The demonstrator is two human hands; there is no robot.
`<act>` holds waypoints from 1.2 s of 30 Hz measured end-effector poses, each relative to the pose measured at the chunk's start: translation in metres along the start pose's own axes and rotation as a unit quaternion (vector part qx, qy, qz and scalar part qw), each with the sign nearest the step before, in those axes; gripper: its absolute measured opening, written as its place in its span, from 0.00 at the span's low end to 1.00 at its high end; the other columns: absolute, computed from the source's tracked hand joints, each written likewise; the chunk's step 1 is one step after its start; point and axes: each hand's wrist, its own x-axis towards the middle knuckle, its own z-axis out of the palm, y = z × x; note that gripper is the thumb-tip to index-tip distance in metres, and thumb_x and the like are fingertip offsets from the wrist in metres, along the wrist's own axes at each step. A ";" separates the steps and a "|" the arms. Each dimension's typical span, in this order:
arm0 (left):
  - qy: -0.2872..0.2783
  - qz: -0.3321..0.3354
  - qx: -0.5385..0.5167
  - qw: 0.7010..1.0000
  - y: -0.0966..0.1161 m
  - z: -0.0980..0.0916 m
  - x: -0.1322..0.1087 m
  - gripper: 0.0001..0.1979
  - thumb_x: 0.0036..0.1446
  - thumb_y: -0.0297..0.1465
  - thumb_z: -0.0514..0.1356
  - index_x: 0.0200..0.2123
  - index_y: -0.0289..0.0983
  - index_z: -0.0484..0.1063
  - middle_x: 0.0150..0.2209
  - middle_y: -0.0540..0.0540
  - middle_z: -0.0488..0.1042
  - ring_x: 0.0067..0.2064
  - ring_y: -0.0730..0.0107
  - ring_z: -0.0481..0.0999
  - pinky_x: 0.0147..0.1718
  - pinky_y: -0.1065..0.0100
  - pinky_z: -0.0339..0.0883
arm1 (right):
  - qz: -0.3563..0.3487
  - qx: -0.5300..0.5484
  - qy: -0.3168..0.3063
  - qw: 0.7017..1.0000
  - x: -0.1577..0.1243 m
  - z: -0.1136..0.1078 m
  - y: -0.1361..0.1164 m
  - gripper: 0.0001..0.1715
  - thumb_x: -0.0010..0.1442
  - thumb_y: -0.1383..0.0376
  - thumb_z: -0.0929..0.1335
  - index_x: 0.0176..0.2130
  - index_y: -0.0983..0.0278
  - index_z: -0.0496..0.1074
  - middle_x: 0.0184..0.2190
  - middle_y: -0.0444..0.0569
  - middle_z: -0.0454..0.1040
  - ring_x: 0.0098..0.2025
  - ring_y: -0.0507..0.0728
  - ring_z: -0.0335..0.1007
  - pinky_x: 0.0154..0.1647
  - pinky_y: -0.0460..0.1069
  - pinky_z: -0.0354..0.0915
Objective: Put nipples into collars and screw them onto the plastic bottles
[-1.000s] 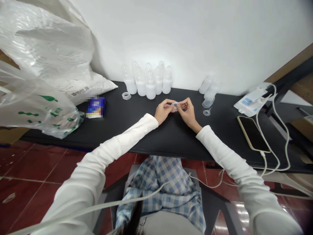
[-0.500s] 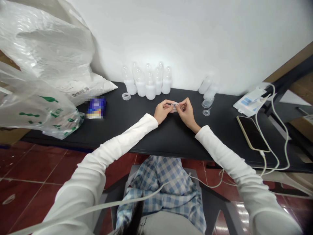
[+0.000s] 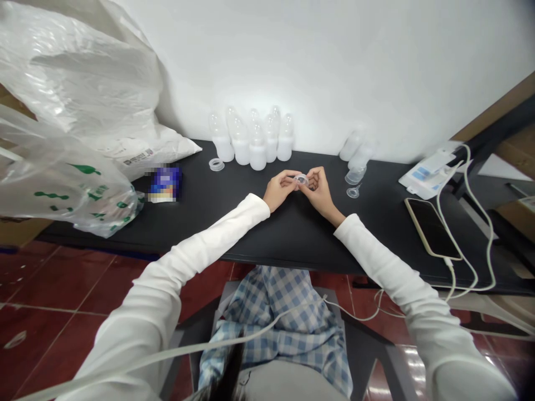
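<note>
A small clear bottle collar ring (image 3: 301, 179) is held between both hands above the black table. My left hand (image 3: 281, 188) pinches its left side with thumb and fingers. On the opposite side, my right hand (image 3: 318, 190) grips the rim, thumb at the front. Whether a nipple sits inside the ring is too small to tell. Behind the hands stand several white baby bottles (image 3: 258, 153) with clear domed caps. Another collar ring (image 3: 216, 164) lies to their left. Right of my right hand, a clear nipple (image 3: 353, 192) rests on the table near a clear cap (image 3: 354, 175).
More white bottles (image 3: 361, 150) stand by the wall at right. A phone (image 3: 432, 228) with a charging cable and a white-blue packet (image 3: 426, 174) lie at the right. A blue packet (image 3: 166, 184) and large plastic bags (image 3: 83, 83) occupy the left of the table (image 3: 276, 239).
The ring has tilted slightly between my fingers and shows more of its opening. My fingers have shifted a little around it; both arms stay nearly in place.
</note>
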 end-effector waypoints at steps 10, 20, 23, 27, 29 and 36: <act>0.022 0.005 0.034 0.999 0.002 0.003 -0.001 0.13 0.53 0.32 0.71 0.41 0.35 0.78 0.31 0.49 0.80 0.32 0.74 0.79 0.39 0.68 0.75 | -0.008 -0.004 0.025 1.000 -0.003 0.004 -0.011 0.29 0.55 0.46 0.76 0.34 0.58 0.58 0.29 0.38 0.60 0.27 0.48 0.57 0.29 0.47 0.58; 0.032 -0.019 0.001 0.999 -0.004 -0.002 0.005 0.14 0.56 0.31 0.69 0.46 0.35 0.78 0.32 0.48 0.82 0.34 0.73 0.80 0.42 0.67 0.77 | 0.046 0.039 0.045 0.997 -0.002 0.005 -0.004 0.33 0.51 0.41 0.76 0.37 0.57 0.60 0.31 0.38 0.67 0.30 0.49 0.67 0.33 0.47 0.66; 0.028 -0.013 -0.016 0.999 -0.003 -0.001 0.005 0.15 0.56 0.34 0.70 0.46 0.35 0.79 0.34 0.47 0.82 0.35 0.72 0.81 0.42 0.67 0.77 | 0.044 0.056 0.041 0.997 -0.002 0.005 -0.003 0.31 0.54 0.41 0.74 0.38 0.57 0.60 0.32 0.39 0.66 0.30 0.49 0.67 0.34 0.47 0.69; 0.028 0.002 -0.002 1.000 -0.003 -0.001 0.004 0.15 0.54 0.36 0.72 0.43 0.35 0.79 0.32 0.48 0.81 0.33 0.74 0.79 0.39 0.69 0.77 | 0.028 0.044 0.030 0.998 -0.002 0.003 -0.002 0.30 0.54 0.42 0.75 0.38 0.57 0.60 0.33 0.39 0.66 0.31 0.48 0.66 0.34 0.47 0.67; 0.031 0.003 0.009 0.999 -0.002 -0.001 0.004 0.15 0.53 0.35 0.72 0.42 0.35 0.78 0.29 0.49 0.80 0.31 0.75 0.79 0.37 0.70 0.76 | 0.022 0.041 0.032 0.998 -0.002 0.003 -0.002 0.31 0.53 0.42 0.76 0.38 0.57 0.60 0.33 0.39 0.66 0.31 0.48 0.66 0.33 0.47 0.66; 0.059 -0.019 0.066 0.996 0.005 0.002 0.001 0.09 0.52 0.25 0.71 0.38 0.35 0.77 0.25 0.53 0.76 0.27 0.78 0.77 0.32 0.74 0.72 | 0.039 0.052 0.023 0.998 -0.002 0.002 0.004 0.37 0.50 0.42 0.77 0.35 0.57 0.53 0.31 0.39 0.67 0.30 0.49 0.66 0.32 0.47 0.65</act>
